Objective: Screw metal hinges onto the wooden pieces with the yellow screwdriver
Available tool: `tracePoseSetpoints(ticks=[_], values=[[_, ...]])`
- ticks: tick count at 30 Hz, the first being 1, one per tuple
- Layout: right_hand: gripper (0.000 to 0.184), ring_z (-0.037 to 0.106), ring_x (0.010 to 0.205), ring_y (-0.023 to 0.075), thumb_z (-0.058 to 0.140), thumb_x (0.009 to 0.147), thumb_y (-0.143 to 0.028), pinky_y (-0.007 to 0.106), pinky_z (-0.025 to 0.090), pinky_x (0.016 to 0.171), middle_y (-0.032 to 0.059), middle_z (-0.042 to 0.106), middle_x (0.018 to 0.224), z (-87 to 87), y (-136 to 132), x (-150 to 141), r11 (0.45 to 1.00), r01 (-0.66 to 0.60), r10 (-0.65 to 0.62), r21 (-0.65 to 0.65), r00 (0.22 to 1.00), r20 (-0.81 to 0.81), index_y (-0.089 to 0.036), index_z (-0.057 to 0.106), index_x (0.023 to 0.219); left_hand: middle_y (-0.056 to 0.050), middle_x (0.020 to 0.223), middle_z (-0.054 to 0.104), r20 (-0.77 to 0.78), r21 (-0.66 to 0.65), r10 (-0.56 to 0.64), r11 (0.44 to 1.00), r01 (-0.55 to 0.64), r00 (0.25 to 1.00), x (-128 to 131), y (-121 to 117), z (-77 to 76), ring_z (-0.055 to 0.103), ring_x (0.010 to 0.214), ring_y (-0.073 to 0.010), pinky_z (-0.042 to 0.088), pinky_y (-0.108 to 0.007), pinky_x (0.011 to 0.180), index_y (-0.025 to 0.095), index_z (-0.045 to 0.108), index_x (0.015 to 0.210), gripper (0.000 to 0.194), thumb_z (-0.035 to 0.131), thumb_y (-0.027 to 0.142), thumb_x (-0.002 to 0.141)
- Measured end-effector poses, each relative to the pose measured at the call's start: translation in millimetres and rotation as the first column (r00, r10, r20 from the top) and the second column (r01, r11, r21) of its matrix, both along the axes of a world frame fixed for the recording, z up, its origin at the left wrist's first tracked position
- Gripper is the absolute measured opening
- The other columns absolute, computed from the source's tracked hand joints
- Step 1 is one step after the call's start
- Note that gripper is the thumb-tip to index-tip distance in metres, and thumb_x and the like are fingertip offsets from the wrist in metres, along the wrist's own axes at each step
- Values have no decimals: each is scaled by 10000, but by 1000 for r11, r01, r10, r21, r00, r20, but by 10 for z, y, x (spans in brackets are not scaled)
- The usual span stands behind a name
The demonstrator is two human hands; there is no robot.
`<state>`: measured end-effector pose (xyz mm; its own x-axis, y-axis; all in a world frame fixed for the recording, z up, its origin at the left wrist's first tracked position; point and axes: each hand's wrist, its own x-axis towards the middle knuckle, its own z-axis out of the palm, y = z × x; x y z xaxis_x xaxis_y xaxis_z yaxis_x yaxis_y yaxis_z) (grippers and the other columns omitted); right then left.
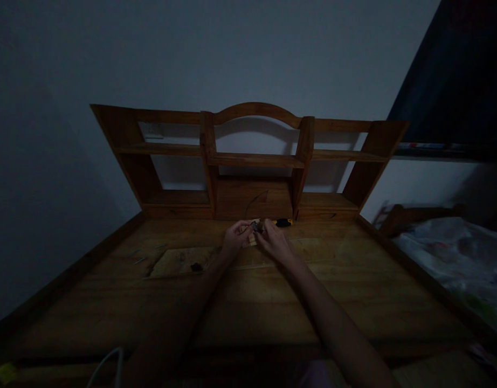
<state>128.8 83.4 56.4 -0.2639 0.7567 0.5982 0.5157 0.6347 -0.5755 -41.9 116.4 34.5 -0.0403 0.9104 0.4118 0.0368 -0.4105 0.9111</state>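
Note:
Both my hands meet over the far middle of the wooden desk. My left hand [235, 237] is closed, its thumb and fingers pinching one side of a small dark metallic piece [255, 227]. On the other side, my right hand [273, 240] has its fingers curled against the same piece. The dim light and small size hide what kind of thing it is. Beneath the hands lies a light wooden block [252, 240], partly covered by the fingers. Just beyond my right hand rests a black and yellow tool handle [283, 222].
A wooden shelf unit [256, 160] stands along the desk's back edge. To the left lie a thin board [179, 262], a small dark object [196, 267] on it, and thin metal bits [140, 260]. Plastic-covered things [454, 253] sit beyond the right edge. A pale cable [118, 358] hangs front left.

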Motion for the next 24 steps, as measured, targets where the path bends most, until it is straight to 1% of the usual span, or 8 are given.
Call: tracePoseSetpoints(ticks=[2, 4, 8, 11, 16, 21, 24], values=[[130, 563, 817, 204, 512, 933, -337, 290, 372, 700, 69, 606, 957, -3, -11, 5, 998, 32, -34, 45, 997, 62, -217, 519, 982, -44, 866, 740, -1, 16, 16, 1000, -16, 1000, 5, 0, 0, 669, 864, -196, 519, -313, 837, 193, 710, 821, 334, 748, 490, 672], [117, 574, 803, 209, 462, 956, -313, 293, 368, 690, 80, 618, 936, -10, -13, 15, 995, 63, -70, 77, 993, 99, -211, 513, 979, -46, 877, 741, -8, 31, 39, 999, -39, 999, 2, -3, 3, 670, 879, -196, 516, -314, 847, 196, 711, 816, 321, 747, 484, 680], [87, 579, 736, 195, 422, 967, -263, 281, 364, 656, 59, 625, 831, -11, -10, 43, 988, 107, -121, 107, 984, 129, -212, 483, 934, -33, 819, 726, -43, 8, 70, 998, -70, 997, -9, -26, 24, 655, 787, -179, 516, -287, 753, 191, 708, 804, 296, 738, 460, 685], [96, 572, 707, 184, 428, 973, -277, 271, 360, 635, 42, 621, 798, 4, -18, 39, 985, 131, -146, 115, 981, 129, -216, 474, 915, -20, 793, 717, -41, 4, 82, 997, -82, 996, -5, -43, 43, 646, 761, -165, 507, -263, 720, 195, 703, 791, 271, 731, 445, 690], [143, 565, 674, 168, 468, 972, -352, 257, 376, 627, 21, 611, 773, 7, -16, 0, 986, 129, -141, 108, 984, 109, -221, 465, 914, -16, 784, 710, -37, 27, 66, 998, -65, 997, 4, -36, 34, 634, 755, -155, 501, -248, 721, 197, 698, 782, 248, 717, 433, 707], [110, 576, 713, 172, 453, 968, -308, 258, 394, 651, 22, 602, 790, -38, 31, -6, 988, 116, -125, 103, 988, 89, -228, 438, 893, 6, 733, 681, -74, 12, 77, 997, -76, 994, 5, -22, -10, 599, 681, -137, 471, -226, 641, 197, 693, 796, 272, 722, 452, 708], [120, 575, 731, 173, 428, 976, -297, 261, 397, 668, 23, 593, 799, -53, 49, -6, 986, 128, -135, 105, 988, 68, -231, 423, 875, -1, 761, 691, -69, 18, 60, 998, -59, 996, 18, -23, -16, 617, 718, -144, 486, -232, 675, 193, 693, 815, 278, 717, 453, 720]])
